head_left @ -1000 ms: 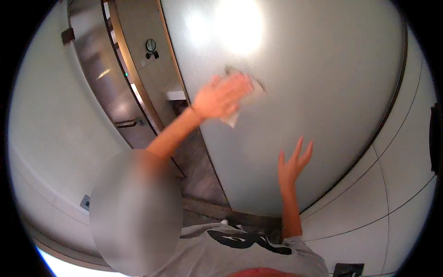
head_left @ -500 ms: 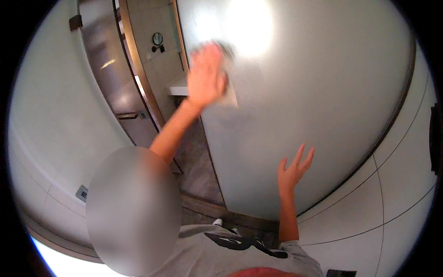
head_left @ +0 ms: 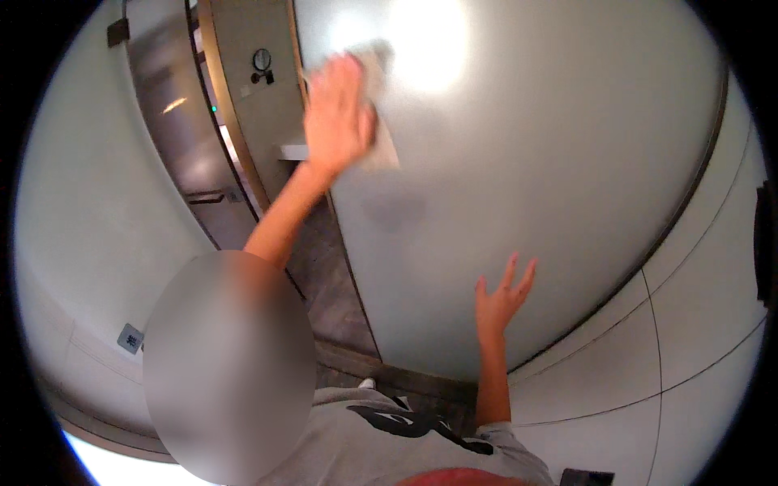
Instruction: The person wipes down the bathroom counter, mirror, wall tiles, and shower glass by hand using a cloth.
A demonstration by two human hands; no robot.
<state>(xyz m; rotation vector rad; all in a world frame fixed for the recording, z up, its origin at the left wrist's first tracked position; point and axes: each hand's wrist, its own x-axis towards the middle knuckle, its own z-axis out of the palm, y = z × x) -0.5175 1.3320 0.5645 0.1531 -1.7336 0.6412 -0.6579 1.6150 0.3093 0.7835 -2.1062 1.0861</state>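
Observation:
My left hand (head_left: 336, 113) is raised and presses a pale beige cloth (head_left: 384, 147) against a large frosted glass panel (head_left: 519, 170), close to its left edge. The back of the hand faces me; the cloth shows past the thumb side and fingertips, the rest hidden beneath the palm. Lower down and to the right, my right hand (head_left: 499, 304) is held up in front of the same panel, its fingers spread and nothing in them. Whether its fingertips touch the glass, I cannot tell.
Left of the panel is a gap with a dark floor (head_left: 328, 283) and a white ledge (head_left: 293, 152). A small round mirror (head_left: 262, 60) hangs on the wall beyond. A door with a dark handle (head_left: 206, 198) stands farther left. Pale tiled wall (head_left: 600, 364) lies to the right.
My left hand and the cloth have shifted slightly left and up, nearer the panel's left edge. The right hand keeps its spread pose. The whole view has also shifted a little.

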